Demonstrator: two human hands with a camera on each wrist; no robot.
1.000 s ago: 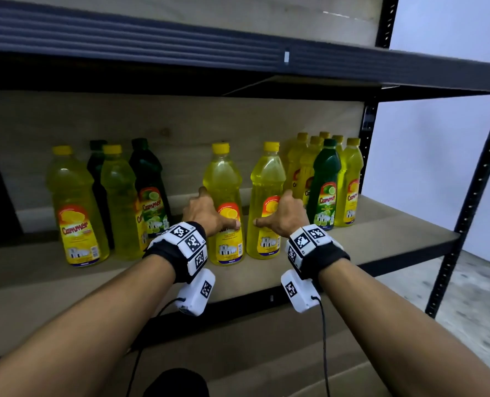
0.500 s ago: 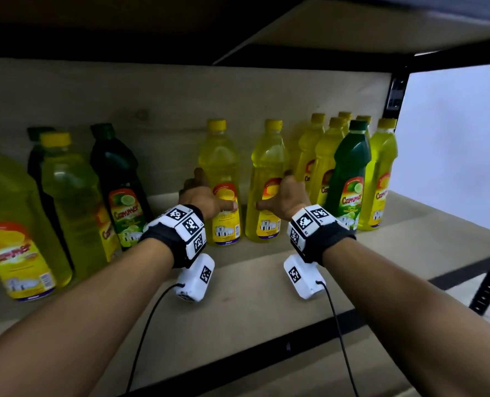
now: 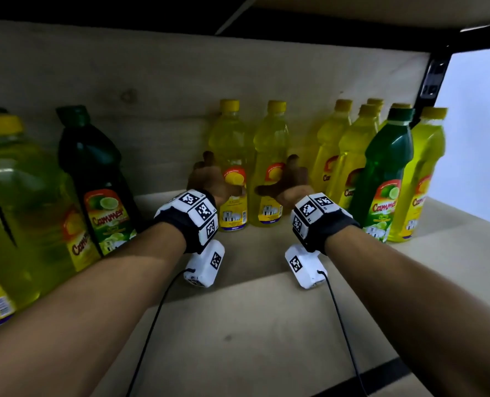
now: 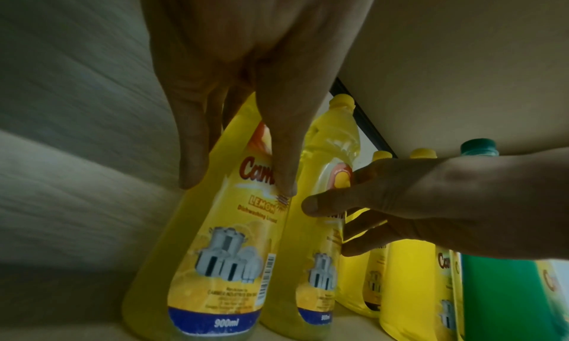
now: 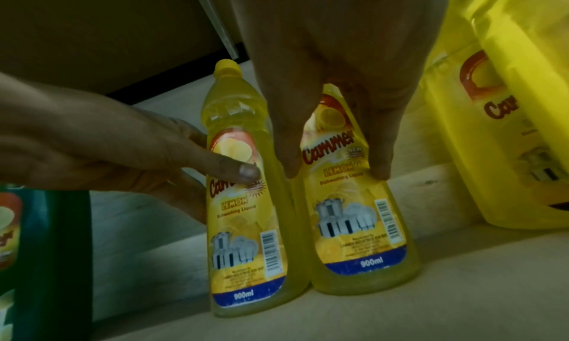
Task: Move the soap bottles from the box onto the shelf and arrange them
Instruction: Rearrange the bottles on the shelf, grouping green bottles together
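Two yellow lemon soap bottles stand upright side by side against the back panel of the shelf point(image 3: 252, 325). My left hand point(image 3: 209, 181) grips the left bottle point(image 3: 232, 138) at label height, thumb in front and fingers round its left side. The left wrist view shows this hand point(image 4: 237, 183) astride that bottle point(image 4: 221, 249). My right hand point(image 3: 288, 181) holds the right bottle point(image 3: 271, 138) the same way. In the right wrist view the right hand point(image 5: 335, 172) has thumb and fingers down both flanks of its bottle point(image 5: 348, 224). The box is out of view.
A dark green bottle point(image 3: 94, 173) and a big yellow bottle point(image 3: 17, 210) stand to the left. On the right are a green bottle point(image 3: 387, 173) and several yellow bottles point(image 3: 349, 156) by the black post point(image 3: 432, 78). The upper shelf point(image 3: 352, 10) hangs low overhead.
Both hands have slid the two yellow bottles back to the rear panel, and my head has come closer under the upper shelf. The bottles now stand nearer together.
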